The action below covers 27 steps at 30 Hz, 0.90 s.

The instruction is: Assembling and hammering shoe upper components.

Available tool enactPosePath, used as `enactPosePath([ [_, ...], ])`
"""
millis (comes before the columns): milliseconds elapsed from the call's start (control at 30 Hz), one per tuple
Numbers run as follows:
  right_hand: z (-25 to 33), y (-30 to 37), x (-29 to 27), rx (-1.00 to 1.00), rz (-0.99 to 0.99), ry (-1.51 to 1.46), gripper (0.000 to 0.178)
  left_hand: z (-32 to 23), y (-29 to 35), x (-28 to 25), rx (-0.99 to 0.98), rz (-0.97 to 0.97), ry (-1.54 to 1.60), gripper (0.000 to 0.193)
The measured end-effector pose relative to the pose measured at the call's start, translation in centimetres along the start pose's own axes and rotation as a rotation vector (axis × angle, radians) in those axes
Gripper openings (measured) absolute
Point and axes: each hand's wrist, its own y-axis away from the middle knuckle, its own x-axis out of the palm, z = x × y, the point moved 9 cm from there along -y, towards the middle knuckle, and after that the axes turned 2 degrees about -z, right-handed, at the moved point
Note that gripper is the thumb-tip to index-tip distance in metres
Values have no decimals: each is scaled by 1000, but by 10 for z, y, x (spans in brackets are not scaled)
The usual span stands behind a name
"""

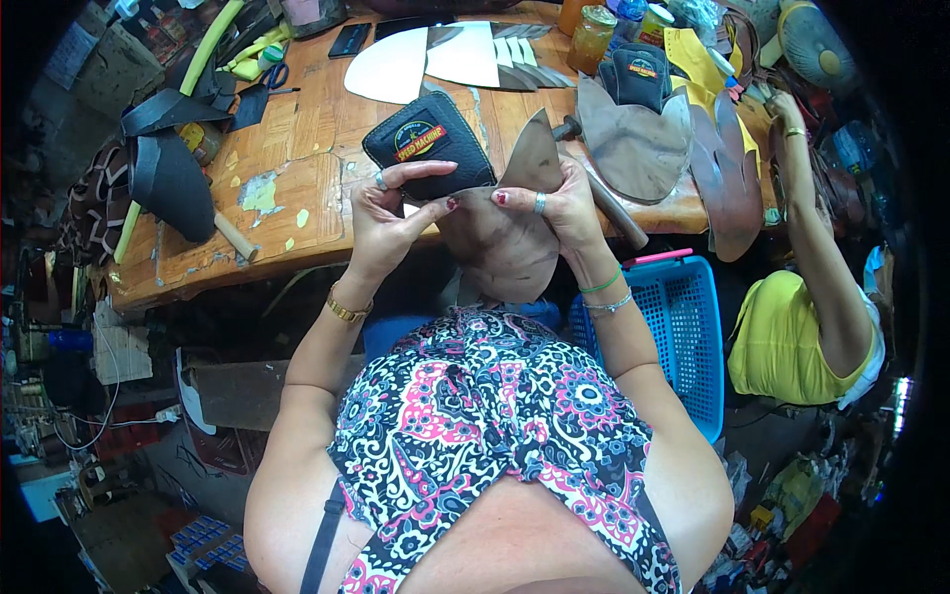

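My left hand [401, 210] and my right hand [564, 206] grip a brown-grey leather piece [500, 252] in front of my chest, both thumbs pressed on its upper edge. One pointed part of the piece rises beside my right hand; a wide, rounded part hangs below. Just beyond my left fingers is a black stitched leather piece [427, 136] with a colourful badge. The left index finger lies across its lower edge; whether that hand also holds it, I cannot tell. Right of my right hand, a hammer [616, 210] lies with its handle toward the table's front edge.
On the wooden table [317, 193] are white and grey cut pieces [391, 74], more brown leather pieces [638, 144], black curved pieces [170, 188], scissors [275, 77] and jars [592, 40]. A blue basket [683, 332] stands at my right. Beyond it, a person in yellow [792, 342] reaches toward the table.
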Motion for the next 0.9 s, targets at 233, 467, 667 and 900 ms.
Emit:
enactPosePath([
  [233, 6, 0, -3, -8, -17, 30, 48, -36, -11, 12, 191, 72, -52, 82],
  [467, 60, 4, 13, -309, 5, 19, 113, -47, -20, 25, 62, 121, 91, 128],
  [667, 51, 9, 16, -314, 19, -49, 113, -27, -17, 20, -99, 115, 340, 127],
  [900, 54, 2, 9, -387, -33, 18, 107, -34, -24, 5, -13, 80, 74, 138],
])
